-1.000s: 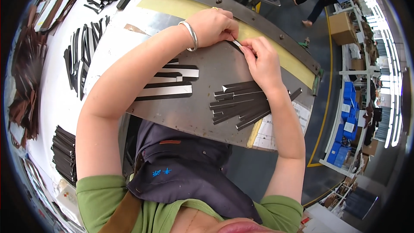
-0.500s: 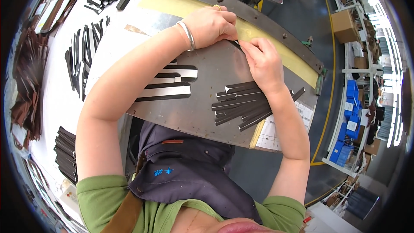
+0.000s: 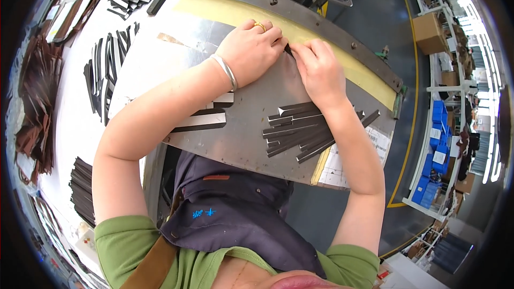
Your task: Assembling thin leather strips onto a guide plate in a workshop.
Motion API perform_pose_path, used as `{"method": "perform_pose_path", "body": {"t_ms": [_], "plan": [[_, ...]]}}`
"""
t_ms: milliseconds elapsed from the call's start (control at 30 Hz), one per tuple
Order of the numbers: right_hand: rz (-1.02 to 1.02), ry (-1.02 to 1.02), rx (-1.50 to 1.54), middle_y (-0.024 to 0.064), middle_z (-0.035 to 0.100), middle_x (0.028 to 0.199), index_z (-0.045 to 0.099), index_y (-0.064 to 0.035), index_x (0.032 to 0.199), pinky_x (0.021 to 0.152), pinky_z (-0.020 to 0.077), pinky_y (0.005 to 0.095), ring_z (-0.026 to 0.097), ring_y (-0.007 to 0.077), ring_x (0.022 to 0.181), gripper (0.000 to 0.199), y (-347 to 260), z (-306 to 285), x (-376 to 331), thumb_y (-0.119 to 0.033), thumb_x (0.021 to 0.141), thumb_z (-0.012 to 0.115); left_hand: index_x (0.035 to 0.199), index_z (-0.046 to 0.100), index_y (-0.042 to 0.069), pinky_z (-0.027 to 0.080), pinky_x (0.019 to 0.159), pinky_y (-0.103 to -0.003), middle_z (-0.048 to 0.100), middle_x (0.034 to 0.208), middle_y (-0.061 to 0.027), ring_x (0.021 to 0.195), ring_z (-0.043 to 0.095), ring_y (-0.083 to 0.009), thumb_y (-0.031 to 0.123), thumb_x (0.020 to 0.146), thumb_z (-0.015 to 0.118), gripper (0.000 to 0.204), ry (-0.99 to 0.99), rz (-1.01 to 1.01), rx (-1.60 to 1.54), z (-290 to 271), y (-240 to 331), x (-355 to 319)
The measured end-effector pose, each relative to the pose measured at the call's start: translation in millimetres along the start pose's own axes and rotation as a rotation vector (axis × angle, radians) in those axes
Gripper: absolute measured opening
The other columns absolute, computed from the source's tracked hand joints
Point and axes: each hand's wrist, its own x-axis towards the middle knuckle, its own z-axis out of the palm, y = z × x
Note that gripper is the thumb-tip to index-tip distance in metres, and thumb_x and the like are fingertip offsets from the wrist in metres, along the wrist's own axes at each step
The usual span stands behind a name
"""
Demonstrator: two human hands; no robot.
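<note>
A short bit of black strip (image 3: 288, 50) shows in the gap between my two hands, over the metal plate (image 3: 251, 139). My left hand (image 3: 250, 51), with a ring and a silver bangle, is closed on its left end, the fingertips pinched. At the other end my right hand (image 3: 321, 72) pinches it between thumb and fingers. Most of the strip is hidden by the fingers. White-faced black strips (image 3: 202, 121) lie partly under my left forearm. Below my right wrist a loose fan of dark brown-black strips (image 3: 292, 128) rests on the plate.
A bolted metal bar (image 3: 274, 1) and a yellow band (image 3: 214, 8) run along the plate's far edge. On the white table at left lie bundles of black and white strips (image 3: 104, 69) and dark strips (image 3: 81, 190). Shelves with blue bins (image 3: 438, 134) stand far right.
Both hands have shifted slightly left, and my left hand has turned, baring more of the black strip. The white-faced strips by my left forearm have slid left. A person in the background has moved off.
</note>
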Motion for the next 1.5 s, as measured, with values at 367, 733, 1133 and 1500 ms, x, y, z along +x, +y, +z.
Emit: {"method": "perform_pose_path", "body": {"t_ms": [367, 733, 1133, 1500], "plan": [[0.033, -0.085, 0.124, 0.0064, 0.058, 0.087, 0.064, -0.0082, 0.093, 0.073, 0.0512, 0.0372, 0.059, 0.0262, 0.086, 0.015, 8, -15, -9, -0.010, 0.079, 0.069, 0.117, 0.063, 0.013, 0.043, 0.086, -0.031, 0.060, 0.100, -0.0037, 0.095, 0.060, -0.0167, 0.020, 0.084, 0.053, 0.035, 0.047, 0.057, 0.174, -8, 12, 1], [0.004, -0.105, 0.109, 0.0062, 0.058, 0.087, 0.064, -0.0078, 0.094, 0.074, 0.0509, 0.0361, 0.059, 0.0253, 0.087, 0.017, 7, -12, -5, -0.010, 0.078, 0.070, 0.125, 0.055, 0.006, 0.045, 0.087, -0.032, 0.056, 0.108, -0.0059, 0.101, 0.059, -0.0189, 0.017, 0.083, 0.052, 0.043, -0.200, 0.013, 0.037, -7, 11, -2], [-0.022, -0.084, 0.093, 0.0051, 0.058, 0.087, 0.064, -0.0080, 0.093, 0.073, 0.0515, 0.0353, 0.060, 0.0237, 0.086, 0.017, 4, -9, 0, -0.011, 0.078, 0.071, 0.130, 0.053, 0.011, 0.045, 0.087, -0.032, 0.056, 0.106, -0.0063, 0.101, 0.059, -0.0171, 0.019, 0.084, 0.053, 0.046, -0.139, 0.025, 0.139, -16, 16, -3], [0.018, -0.131, 0.155, 0.0050, 0.059, 0.086, 0.065, -0.0082, 0.092, 0.073, 0.0517, 0.0359, 0.061, 0.0239, 0.085, 0.015, 6, -21, -13, -0.012, 0.079, 0.070, 0.129, 0.052, 0.009, 0.046, 0.088, -0.032, 0.057, 0.114, -0.0085, 0.105, 0.062, -0.0220, 0.019, 0.087, 0.051, 0.043, -0.204, 0.034, 0.147, -17, 21, -6]]}}
